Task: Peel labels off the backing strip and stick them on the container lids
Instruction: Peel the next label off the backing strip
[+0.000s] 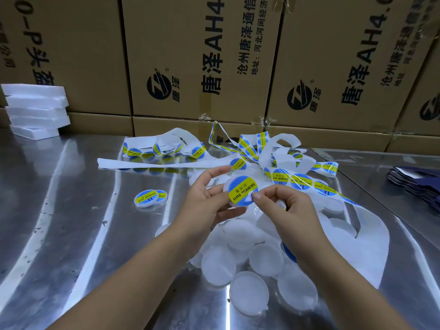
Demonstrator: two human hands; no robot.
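Note:
My left hand [209, 198] holds a round white container lid [241, 190] by its edge, above the table's middle. A blue and yellow label covers the lid's face. My right hand [283, 206] presses a fingertip on the label's right edge, with a bit of white paper curled inside its fingers. The backing strip [302, 181] carrying several more labels runs to the right behind my hands. Two labelled lids [150, 197] lie on the steel to the left. A heap of bare translucent lids [257, 260] sits under my forearms.
Loose empty backing strip [152, 160] tangles at the back of the steel table [71, 234]. White foam blocks [35, 110] are stacked at far left. Cardboard boxes [190, 55] wall off the back. Dark folded sheets [419, 184] lie at right.

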